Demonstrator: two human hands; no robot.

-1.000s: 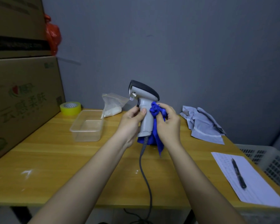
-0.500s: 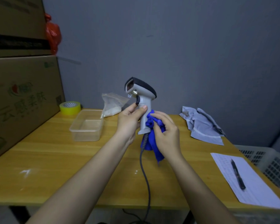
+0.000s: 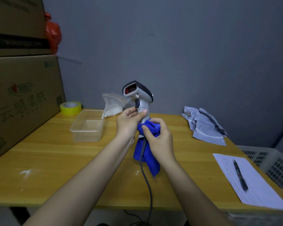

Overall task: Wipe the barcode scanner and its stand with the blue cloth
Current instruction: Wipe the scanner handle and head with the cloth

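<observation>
I hold the white and dark barcode scanner point(image 3: 138, 93) upright above the wooden table point(image 3: 47, 160), its red window turned toward me. My left hand point(image 3: 128, 122) grips the scanner's handle just under the trigger. My right hand point(image 3: 158, 137) presses the bunched blue cloth point(image 3: 147, 144) around the handle's lower end, and the cloth's tail hangs down. The grey cable point(image 3: 145, 176) runs from the handle's base down past the table's front edge. No stand is visible.
A clear plastic tub point(image 3: 87, 126), yellow tape roll point(image 3: 70, 108) and a plastic bag point(image 3: 113, 105) sit at the back left beside stacked cardboard boxes point(image 3: 21, 98). A grey cloth point(image 3: 204, 126) lies back right. Paper point(image 3: 245, 181) with a pen point(image 3: 240, 175) lies at the right, next to a grey crate point(image 3: 274, 165).
The scanner has turned so its window faces me and has risen slightly. My right hand with the cloth has slid down from the upper handle to its lower end.
</observation>
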